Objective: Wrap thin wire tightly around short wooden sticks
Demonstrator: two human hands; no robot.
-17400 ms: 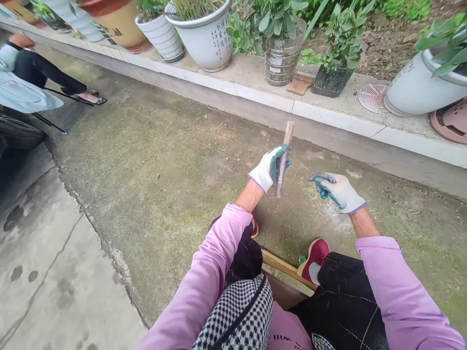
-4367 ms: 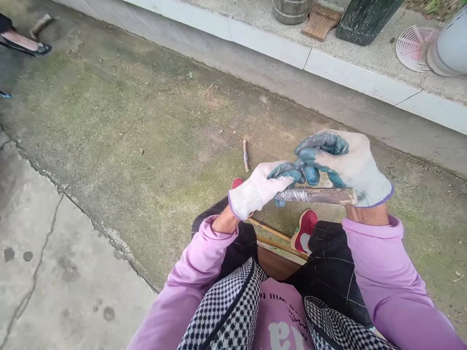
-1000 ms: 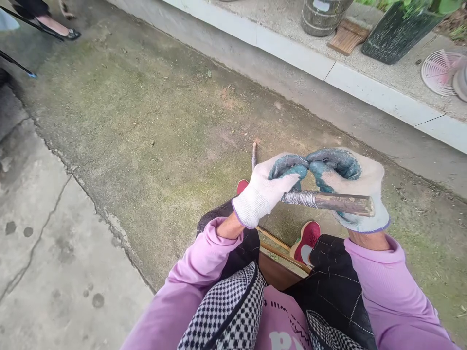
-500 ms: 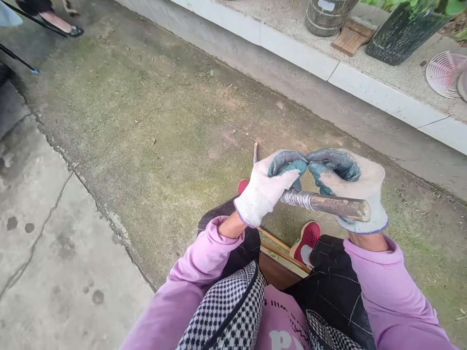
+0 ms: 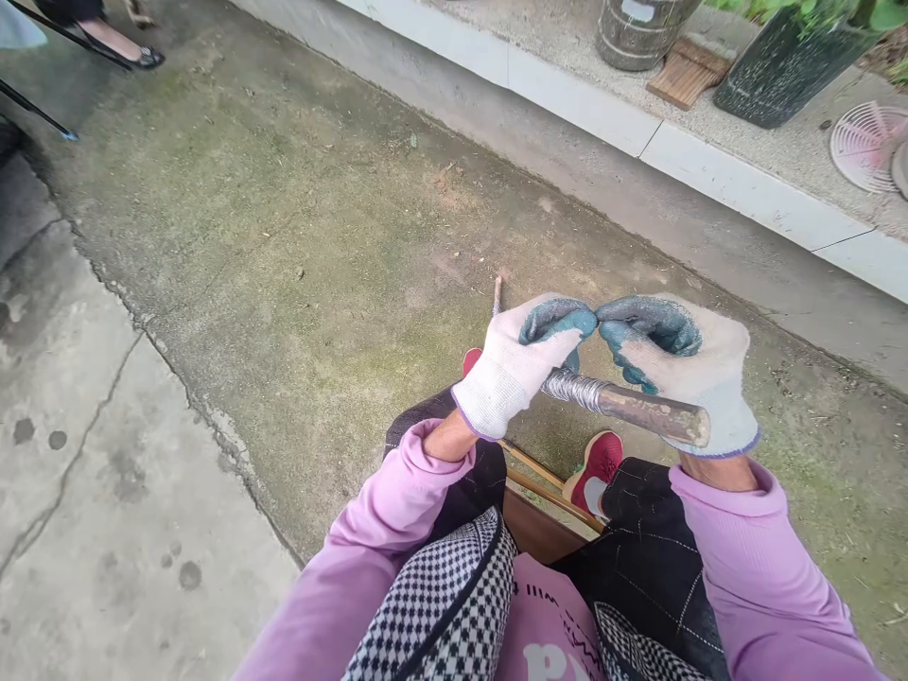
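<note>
My left hand [image 5: 526, 348] curls closed around the stick [image 5: 656, 413], by its wire coils [image 5: 576, 389]; bare end points toward my right wrist. Right hand [image 5: 685, 350] pinched, fingertips meeting the left's; anything between too fine to tell. My judgement: steady stick, small even finger movements, coils kept snug.

Pink shirt [image 5: 545, 619]: "will" in small dark letters, upside down; large white lettering cut off.
Ribbed container [image 5: 635, 45]: white label, unreadable.

Soft even daylight; faint shadows; edges stretched, slightly blurred
</note>
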